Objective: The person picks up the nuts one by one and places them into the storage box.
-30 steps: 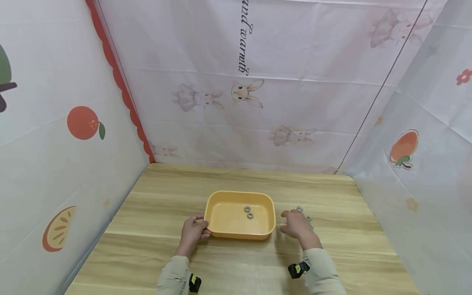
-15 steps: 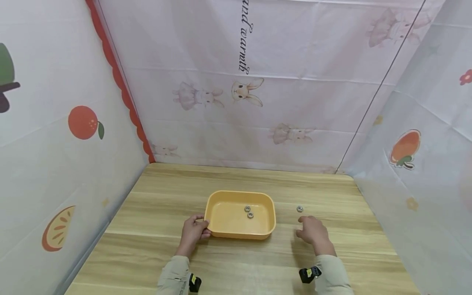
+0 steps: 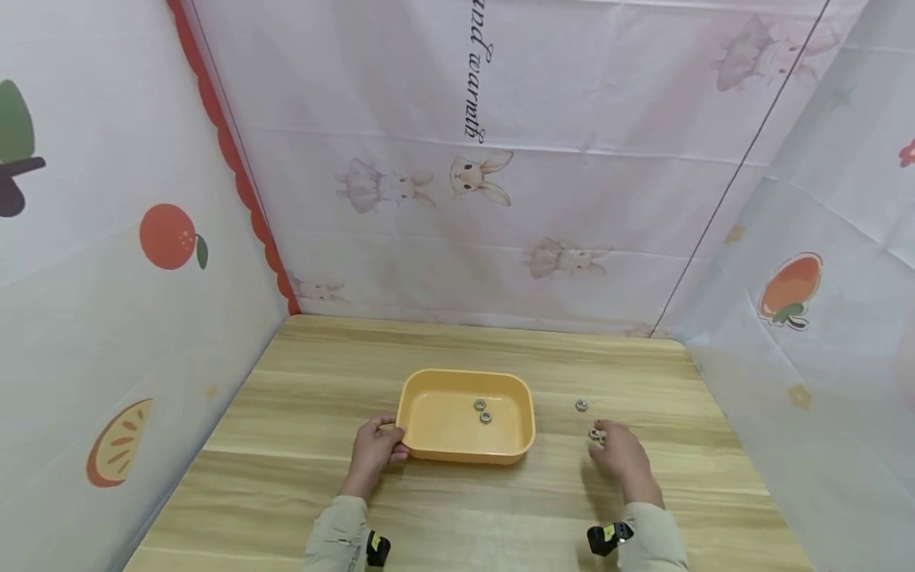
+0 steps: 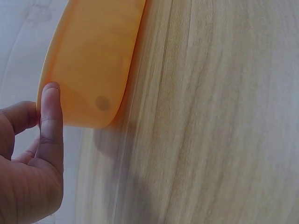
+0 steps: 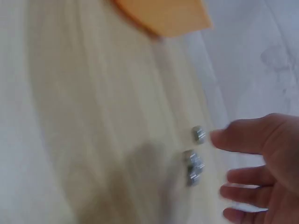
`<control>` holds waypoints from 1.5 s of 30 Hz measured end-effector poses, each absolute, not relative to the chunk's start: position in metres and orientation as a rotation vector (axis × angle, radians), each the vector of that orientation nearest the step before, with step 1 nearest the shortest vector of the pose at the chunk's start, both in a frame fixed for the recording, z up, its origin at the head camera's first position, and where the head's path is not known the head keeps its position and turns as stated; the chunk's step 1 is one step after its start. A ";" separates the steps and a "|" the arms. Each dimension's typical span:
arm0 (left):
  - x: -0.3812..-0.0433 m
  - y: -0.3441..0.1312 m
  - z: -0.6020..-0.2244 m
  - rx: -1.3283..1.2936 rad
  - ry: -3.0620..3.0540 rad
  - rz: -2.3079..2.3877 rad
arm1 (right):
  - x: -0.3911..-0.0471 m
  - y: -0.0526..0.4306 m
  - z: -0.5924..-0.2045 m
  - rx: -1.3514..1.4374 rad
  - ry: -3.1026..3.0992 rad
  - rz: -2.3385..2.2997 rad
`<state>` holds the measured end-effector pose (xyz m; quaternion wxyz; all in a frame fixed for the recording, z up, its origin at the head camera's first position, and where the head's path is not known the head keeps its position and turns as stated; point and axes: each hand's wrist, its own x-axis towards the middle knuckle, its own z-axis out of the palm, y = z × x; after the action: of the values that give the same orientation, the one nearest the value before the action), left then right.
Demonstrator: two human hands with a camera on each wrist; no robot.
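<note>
My left hand [image 3: 373, 455] pinches the left front corner of a yellow plastic tray [image 3: 436, 425]. In the left wrist view its fingertips [image 4: 51, 100] lie against the outside of the tray's wall [image 4: 93, 56]. Two metal hex nuts, the rear one [image 3: 480, 405] and the front one [image 3: 486, 417], sit inside the tray. On the table to the right, my right hand [image 3: 620, 459] is just beside a small cluster of nuts [image 3: 595, 434], its thumb and fingers spread with nothing between them. The right wrist view shows a single nut [image 5: 199, 134] near the thumb and more clustered nuts [image 5: 193, 167].
One nut [image 3: 582, 405] lies apart, behind the right hand. The wood-grain table [image 3: 329, 381] is bounded by patterned cloth walls at the back [image 3: 400, 278] and both sides. A black wrist camera [image 3: 610, 538] is strapped to the right forearm.
My right hand has moved right, away from the tray, and now is next to the clustered nuts, which show again at its fingertips. The left hand and tray have stayed put.
</note>
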<state>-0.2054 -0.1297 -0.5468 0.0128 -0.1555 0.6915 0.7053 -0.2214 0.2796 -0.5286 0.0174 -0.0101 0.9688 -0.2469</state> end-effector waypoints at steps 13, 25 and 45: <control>-0.207 -0.128 -0.543 -0.491 2.158 2.186 | -0.226 0.287 -0.559 0.544 2.675 -1.617; -0.204 -0.129 -0.543 -0.484 2.161 2.185 | -0.226 0.299 -0.579 0.554 2.772 -1.500; -0.203 -0.129 -0.544 -0.488 2.151 2.213 | -0.218 0.293 -0.581 0.580 2.826 -1.510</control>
<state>-0.2027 -0.1287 -0.5435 0.0084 -0.1561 0.6884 0.7083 -0.2183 0.2932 -0.5808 -0.0574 0.1779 0.8664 -0.4629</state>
